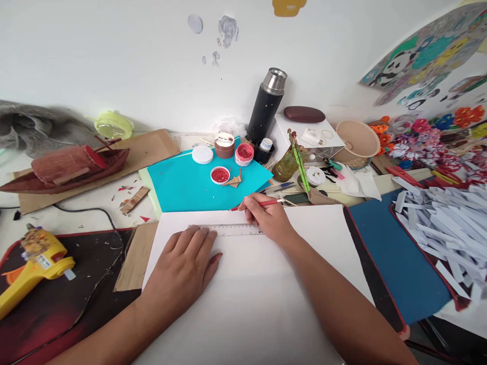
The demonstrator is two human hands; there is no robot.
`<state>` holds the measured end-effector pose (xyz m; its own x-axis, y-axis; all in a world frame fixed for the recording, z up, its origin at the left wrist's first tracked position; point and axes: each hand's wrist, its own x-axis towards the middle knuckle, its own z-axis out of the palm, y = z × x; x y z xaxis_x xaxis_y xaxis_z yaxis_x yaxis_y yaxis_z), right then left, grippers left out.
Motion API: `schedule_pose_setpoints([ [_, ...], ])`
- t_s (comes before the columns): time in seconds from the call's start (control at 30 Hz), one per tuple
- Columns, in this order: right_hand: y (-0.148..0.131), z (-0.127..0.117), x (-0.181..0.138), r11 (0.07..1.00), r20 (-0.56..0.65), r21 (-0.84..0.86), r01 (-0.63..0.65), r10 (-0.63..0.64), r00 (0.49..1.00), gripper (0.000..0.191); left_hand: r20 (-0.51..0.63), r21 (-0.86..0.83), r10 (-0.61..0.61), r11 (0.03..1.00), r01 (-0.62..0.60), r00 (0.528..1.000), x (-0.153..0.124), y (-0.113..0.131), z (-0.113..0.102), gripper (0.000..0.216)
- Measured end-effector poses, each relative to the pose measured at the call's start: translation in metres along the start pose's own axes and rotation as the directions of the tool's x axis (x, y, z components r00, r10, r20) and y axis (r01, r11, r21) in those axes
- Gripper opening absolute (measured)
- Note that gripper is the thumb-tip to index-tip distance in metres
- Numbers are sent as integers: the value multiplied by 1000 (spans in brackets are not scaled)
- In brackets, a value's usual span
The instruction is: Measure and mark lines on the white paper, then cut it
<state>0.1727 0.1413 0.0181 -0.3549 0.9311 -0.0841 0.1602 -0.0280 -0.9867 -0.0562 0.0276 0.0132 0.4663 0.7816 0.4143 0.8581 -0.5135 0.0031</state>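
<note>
A large white sheet of paper [243, 294] lies in front of me, with a clear ruler [232, 229] across its upper part. My left hand [186, 263] rests flat on the sheet, fingertips pressing on the ruler's left half and thumb out to the side. In my right hand [264, 215] is a slim red pencil [268, 202], pinched between thumb and fingers and pointing left, its tip near the paper's far edge. The side of that hand covers the ruler's right end.
Behind the paper, red paint pots [244, 154] stand on a turquoise sheet [175, 185]. A black thermos [265, 106] leans near the wall. On the left are a yellow glue gun [43, 261] and a brown model boat [68, 167]; on the right, a heap of folded paper strips [449, 223].
</note>
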Motion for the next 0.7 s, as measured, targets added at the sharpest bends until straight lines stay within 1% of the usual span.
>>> schedule_pose_setpoints([
  [0.57, -3, 1, 1, 999, 14, -8, -39, 39, 999, 48, 2, 3, -16, 1000, 16, 1000, -1, 0, 1, 33],
  [0.7, -4, 2, 0, 1000, 4, -16, -25, 25, 1000, 48, 4, -8, -20, 1000, 20, 1000, -1, 1, 1, 33],
])
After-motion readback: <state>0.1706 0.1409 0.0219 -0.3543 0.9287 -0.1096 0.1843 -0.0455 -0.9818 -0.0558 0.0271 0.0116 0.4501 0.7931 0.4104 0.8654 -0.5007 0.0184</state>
